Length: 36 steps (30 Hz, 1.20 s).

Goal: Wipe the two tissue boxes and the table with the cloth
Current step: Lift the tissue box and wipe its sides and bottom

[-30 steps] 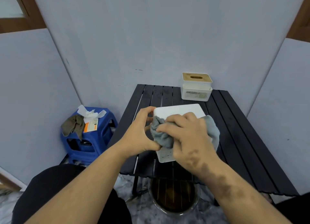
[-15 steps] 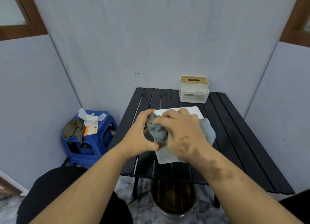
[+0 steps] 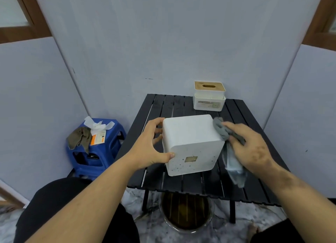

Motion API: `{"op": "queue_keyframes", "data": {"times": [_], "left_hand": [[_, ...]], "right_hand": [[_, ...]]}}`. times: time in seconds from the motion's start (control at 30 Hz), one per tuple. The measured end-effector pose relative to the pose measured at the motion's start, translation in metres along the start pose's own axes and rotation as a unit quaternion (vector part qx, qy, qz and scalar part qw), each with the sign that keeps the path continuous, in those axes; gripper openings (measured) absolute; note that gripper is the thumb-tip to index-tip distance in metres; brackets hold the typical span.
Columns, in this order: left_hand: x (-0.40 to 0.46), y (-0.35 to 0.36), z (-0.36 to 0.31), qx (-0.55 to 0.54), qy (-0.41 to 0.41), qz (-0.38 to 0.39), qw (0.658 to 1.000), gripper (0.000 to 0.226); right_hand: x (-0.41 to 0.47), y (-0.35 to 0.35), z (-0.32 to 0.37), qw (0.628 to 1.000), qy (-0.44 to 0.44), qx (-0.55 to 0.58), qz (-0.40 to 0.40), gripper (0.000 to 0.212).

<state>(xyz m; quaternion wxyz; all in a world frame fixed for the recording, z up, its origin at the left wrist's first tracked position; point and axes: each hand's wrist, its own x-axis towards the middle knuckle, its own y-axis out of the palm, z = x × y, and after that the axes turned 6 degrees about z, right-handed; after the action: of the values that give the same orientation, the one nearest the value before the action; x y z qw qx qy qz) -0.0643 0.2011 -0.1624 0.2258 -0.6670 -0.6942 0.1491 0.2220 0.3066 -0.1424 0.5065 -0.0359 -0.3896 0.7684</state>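
Note:
A white tissue box [image 3: 190, 142] is tipped on the black slatted table [image 3: 181, 182], its speckled face with a small tan square turned toward me. My left hand [image 3: 151, 146] grips the box's left edge. My right hand [image 3: 249, 148] holds a grey cloth [image 3: 229, 146] against the box's right side, and the cloth's tail hangs down over the table. The second tissue box [image 3: 209, 99], white with a wooden slotted lid, stands upright at the table's far right edge.
A blue plastic stool [image 3: 94, 151] left of the table carries a brown rag, crumpled tissue and an orange packet. A round basin [image 3: 187, 213] of dark liquid sits on the floor under the table's near edge. Grey panels close in on three sides.
My right hand has swept the cloth from the box's top left across to its right side, uncovering the box. The left hand keeps its hold on the left edge.

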Motion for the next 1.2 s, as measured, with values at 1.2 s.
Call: {"op": "queue_keyframes", "data": {"times": [1.2], "left_hand": [[0.090,-0.016,-0.161,0.529,0.015,0.169,0.832,0.105]], "right_hand": [[-0.044,-0.009,-0.080,0.957,0.058,-0.191,0.210,0.030]]}}
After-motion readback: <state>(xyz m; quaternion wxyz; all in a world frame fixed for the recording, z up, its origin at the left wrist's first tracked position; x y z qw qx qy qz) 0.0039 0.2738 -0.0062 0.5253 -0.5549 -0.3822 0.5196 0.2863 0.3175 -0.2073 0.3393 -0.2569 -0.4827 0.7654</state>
